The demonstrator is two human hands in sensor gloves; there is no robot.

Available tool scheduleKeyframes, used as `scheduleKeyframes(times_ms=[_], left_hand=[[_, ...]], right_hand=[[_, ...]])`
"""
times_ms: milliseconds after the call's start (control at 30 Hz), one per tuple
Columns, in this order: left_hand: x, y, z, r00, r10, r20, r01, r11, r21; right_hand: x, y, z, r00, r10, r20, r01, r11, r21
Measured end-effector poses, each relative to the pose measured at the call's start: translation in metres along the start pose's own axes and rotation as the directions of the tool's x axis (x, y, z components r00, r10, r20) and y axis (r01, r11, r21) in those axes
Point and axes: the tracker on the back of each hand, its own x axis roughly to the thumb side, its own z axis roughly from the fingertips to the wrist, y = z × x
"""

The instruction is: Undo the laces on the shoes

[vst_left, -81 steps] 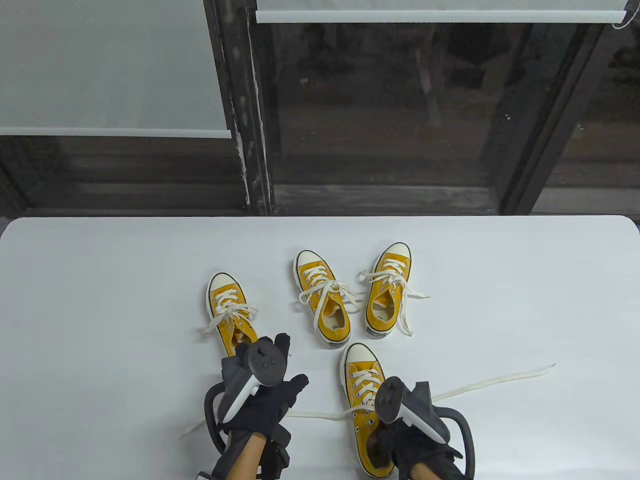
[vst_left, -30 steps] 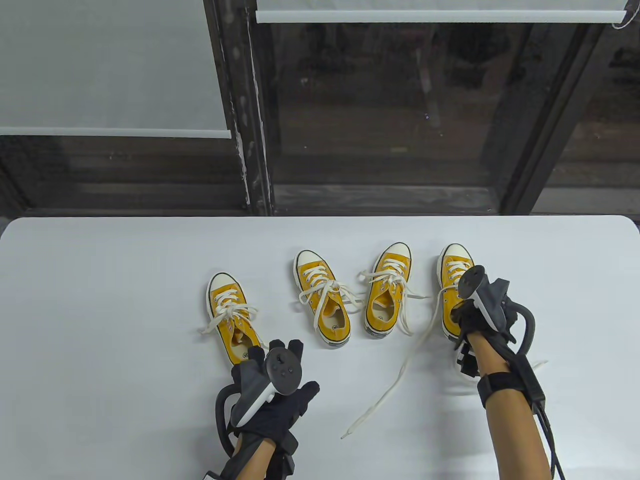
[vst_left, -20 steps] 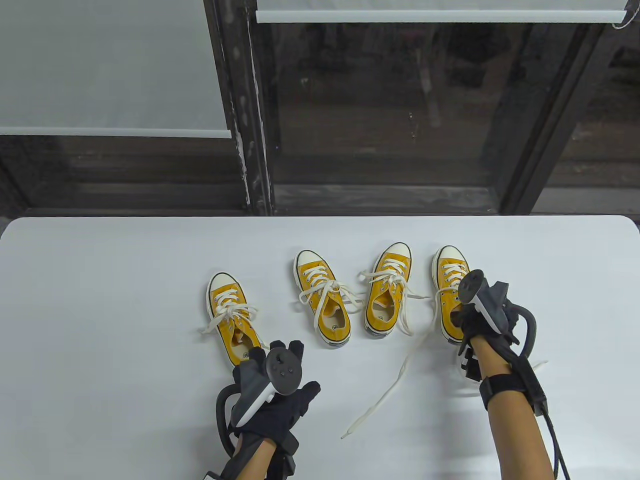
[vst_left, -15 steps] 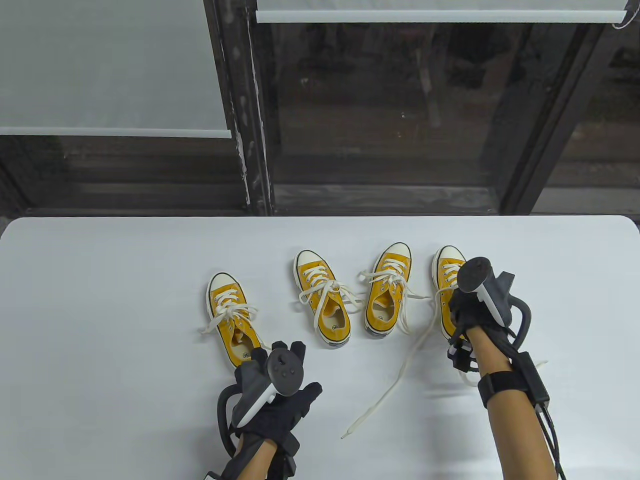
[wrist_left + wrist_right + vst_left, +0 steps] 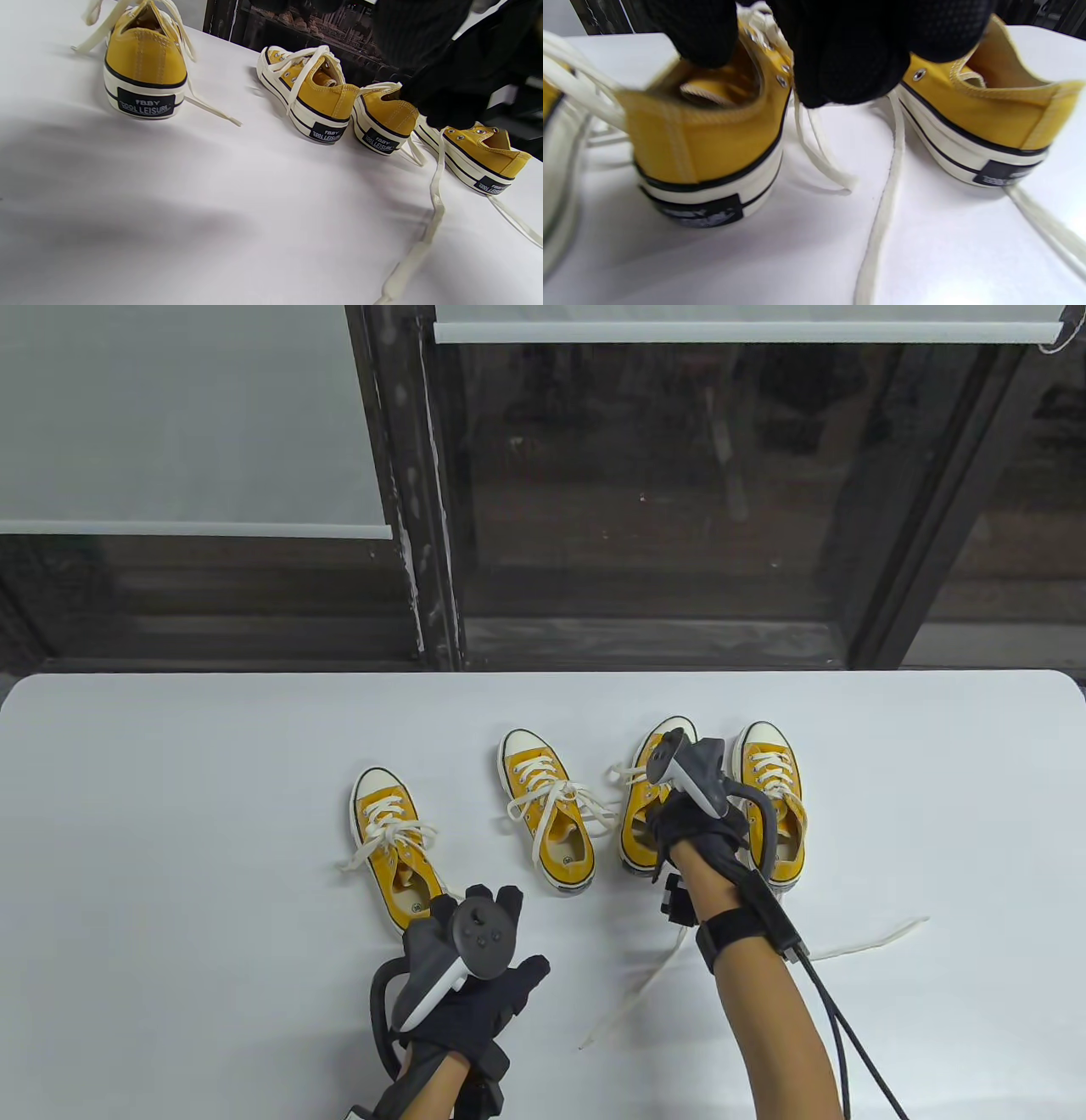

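Yellow third shoe (image 5: 638,823) lay under the right hand (image 5: 691,827), fingers (image 5: 708,34) curled around its collar; left hand (image 5: 475,984) hovered, fingers spread.

Two gloved hands reach in from the near edge, each with a tracker strapped to its back. The left hand (image 5: 471,984) sits low and near, forearm short in view, its fingers (image 5: 496,899) pointing away and loosely spread, holding nothing. The right hand (image 5: 691,827) is stretched much farther forward on a long bare forearm that angles up and to the left, a strap around the wrist and cables trailing back from it. Its fingers (image 5: 848,55) curl downward; whether they grip anything cannot be told.
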Motion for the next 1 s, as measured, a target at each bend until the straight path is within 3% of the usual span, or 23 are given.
scheduleKeyframes(times_ms=[100,233,333,433,700,1000], left_hand=[[0.002,0.001,0.001,1.0,-0.003,0.007,0.003,1.0,0.005],[-0.002,0.001,-0.001,1.0,0.015,-0.009,-0.015,1.0,-0.005],[-0.005,0.001,-0.001,1.0,0.025,-0.018,-0.025,1.0,-0.005],[-0.005,0.002,0.0,0.999,0.028,-0.017,-0.028,1.0,0.006],[-0.007,0.003,0.001,0.999,0.03,-0.022,-0.029,0.999,0.024],[-0.007,0.003,0.003,1.0,0.024,-0.016,-0.024,0.999,0.024]], right_hand=[[0.001,0.01,-0.01,1.0,-0.018,-0.025,0.018,1.0,0.013],[-0.006,0.012,-0.015,0.996,-0.093,-0.004,0.092,0.994,-0.055],[-0.015,0.005,-0.008,0.989,-0.147,0.01,0.147,0.971,-0.188],[-0.025,-0.003,0.003,0.975,-0.216,0.048,0.222,0.951,-0.217],[-0.05,-0.041,0.057,0.944,-0.289,0.159,0.323,0.909,-0.264],[-0.082,-0.039,0.122,0.912,-0.302,0.276,0.372,0.894,-0.251]])
